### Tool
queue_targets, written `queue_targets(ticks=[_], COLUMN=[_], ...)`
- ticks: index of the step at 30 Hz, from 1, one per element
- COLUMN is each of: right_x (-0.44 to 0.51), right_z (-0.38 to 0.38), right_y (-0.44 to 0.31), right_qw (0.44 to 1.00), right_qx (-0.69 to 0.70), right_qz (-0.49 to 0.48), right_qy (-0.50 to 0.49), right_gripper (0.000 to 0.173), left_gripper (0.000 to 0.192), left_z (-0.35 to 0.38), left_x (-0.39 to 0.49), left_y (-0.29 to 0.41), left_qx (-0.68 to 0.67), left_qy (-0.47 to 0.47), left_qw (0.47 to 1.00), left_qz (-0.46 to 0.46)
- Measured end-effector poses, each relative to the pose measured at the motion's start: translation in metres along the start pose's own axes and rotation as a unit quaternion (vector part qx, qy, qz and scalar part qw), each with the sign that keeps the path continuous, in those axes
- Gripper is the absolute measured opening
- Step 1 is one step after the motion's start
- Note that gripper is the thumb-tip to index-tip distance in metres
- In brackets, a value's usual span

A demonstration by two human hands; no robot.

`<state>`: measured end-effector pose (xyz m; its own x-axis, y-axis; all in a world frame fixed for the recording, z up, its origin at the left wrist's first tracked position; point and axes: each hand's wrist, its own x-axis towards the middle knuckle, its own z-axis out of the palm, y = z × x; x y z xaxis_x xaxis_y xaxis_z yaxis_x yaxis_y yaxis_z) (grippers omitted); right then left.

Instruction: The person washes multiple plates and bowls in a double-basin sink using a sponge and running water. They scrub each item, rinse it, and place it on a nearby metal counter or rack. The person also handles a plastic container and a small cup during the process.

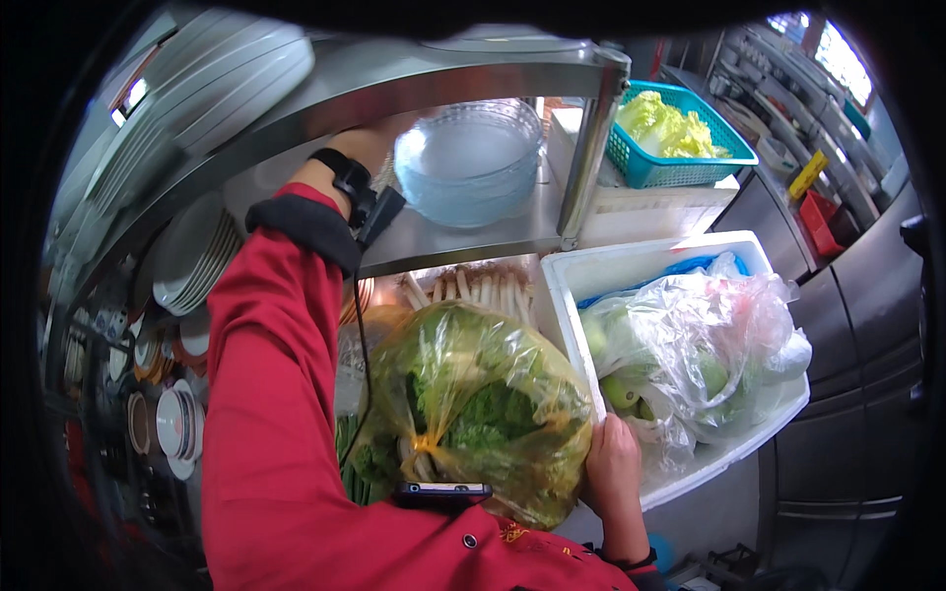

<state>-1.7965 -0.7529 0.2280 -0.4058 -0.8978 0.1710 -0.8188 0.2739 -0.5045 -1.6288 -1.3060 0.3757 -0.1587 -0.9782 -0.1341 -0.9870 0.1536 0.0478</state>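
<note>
My left hand (377, 144) is raised at the steel shelf, blurred and partly hidden by the shelf's front rail. It is just left of a stack of clear glass bowls (469, 166); its fingers do not show clearly. Down at the right, my right hand (615, 454) is curled over the near left rim of a white foam box (563, 295). Against that hand's left side lies a tied yellow plastic bag (473, 399) of leafy greens. Inside the box, clear plastic bags (695, 354) cover round green vegetables.
A steel post (584, 162) stands right of the bowls. Behind it, a teal basket (669, 170) holds lettuce (665, 125). Stacked white plates (196, 255) fill the left shelves. Scallions (480, 289) lie behind the yellow bag. A phone (443, 493) sits at my chest, its cable running upward.
</note>
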Motion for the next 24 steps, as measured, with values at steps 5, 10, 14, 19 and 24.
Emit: queue_targets(ticks=[5,10,14,19,24], right_x=[-0.002,-0.001,-0.001,-0.002,-0.003], right_z=[0.007,0.016,0.019,0.020,0.013], right_y=[0.007,0.020,0.026,0.033,0.040], right_qw=[0.999,0.998,0.995,0.991,0.987], right_qx=[-0.011,-0.053,-0.085,-0.124,-0.149], right_qz=[-0.041,-0.036,-0.057,-0.051,-0.065], right_qy=[0.029,0.025,0.022,0.013,-0.009], right_gripper=[0.014,0.020,0.023,0.025,0.025], left_gripper=[0.053,0.041,0.046,0.050,0.052], left_z=[0.004,0.063,0.113,0.169,0.215], left_x=[-0.153,-0.391,-0.550,-0.663,-0.713], left_y=[-0.010,-0.074,-0.140,-0.229,-0.302], left_qx=[-0.135,-0.237,-0.330,-0.386,-0.502], left_qy=[0.111,0.126,-0.191,-0.282,-0.197], left_qw=[0.968,0.852,0.787,0.871,0.842], left_qz=[0.181,0.449,0.486,0.110,-0.020])
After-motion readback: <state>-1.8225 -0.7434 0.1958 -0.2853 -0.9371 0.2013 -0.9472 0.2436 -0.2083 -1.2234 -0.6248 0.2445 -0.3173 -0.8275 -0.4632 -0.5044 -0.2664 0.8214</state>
